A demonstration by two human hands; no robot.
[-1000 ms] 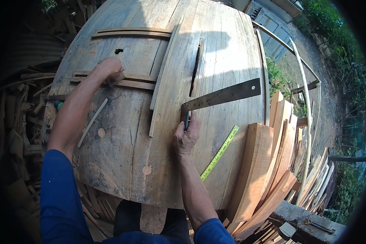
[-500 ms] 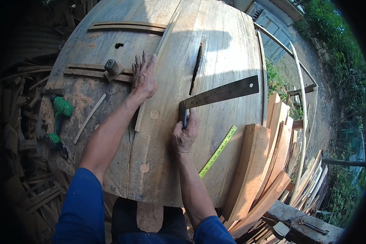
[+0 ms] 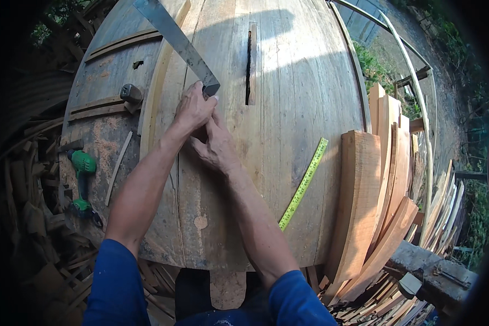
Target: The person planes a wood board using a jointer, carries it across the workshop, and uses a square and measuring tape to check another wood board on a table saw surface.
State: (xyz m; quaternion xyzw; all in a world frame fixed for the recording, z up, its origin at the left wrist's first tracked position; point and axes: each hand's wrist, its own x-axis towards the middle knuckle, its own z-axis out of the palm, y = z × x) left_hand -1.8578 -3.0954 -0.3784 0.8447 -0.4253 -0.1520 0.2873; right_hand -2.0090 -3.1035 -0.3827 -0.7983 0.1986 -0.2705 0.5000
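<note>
Green and black, one drill [image 3: 83, 162] lies at the left edge of the table [image 3: 277, 157], beside a heap of scrap wood [image 3: 35, 179]; any lettering on its casing is too small to read. Two grooved strips [image 3: 119, 43] lie crosswise on the table, one farther off and one nearer, with one small dark hole [image 3: 138, 64] between them. On the nearer strip sits one block with a dark end [image 3: 130, 94]. Below it lies one thin curved stick [image 3: 118, 165], then one long pale board [image 3: 153, 103] running away from the person.

One metal square [image 3: 176, 43] is at the upper middle of the view, its blade slanting up and left across the board. The left hand [image 3: 193, 111] has its fingers curled around the square's short handle. The right hand [image 3: 220, 144] meets it there, fingers bent and touching the left; whether they also grip the handle cannot be told.

Right of the hands, the tabletop has one long narrow slot [image 3: 250, 65]. Nearer the person lies one yellow measuring tape [image 3: 304, 185], pulled out flat, its face printed with dark lines and figures. At the right edge stand at least four thick timbers [image 3: 358, 190], and past them one pile of thin sticks [image 3: 445, 217], too many to count.
</note>
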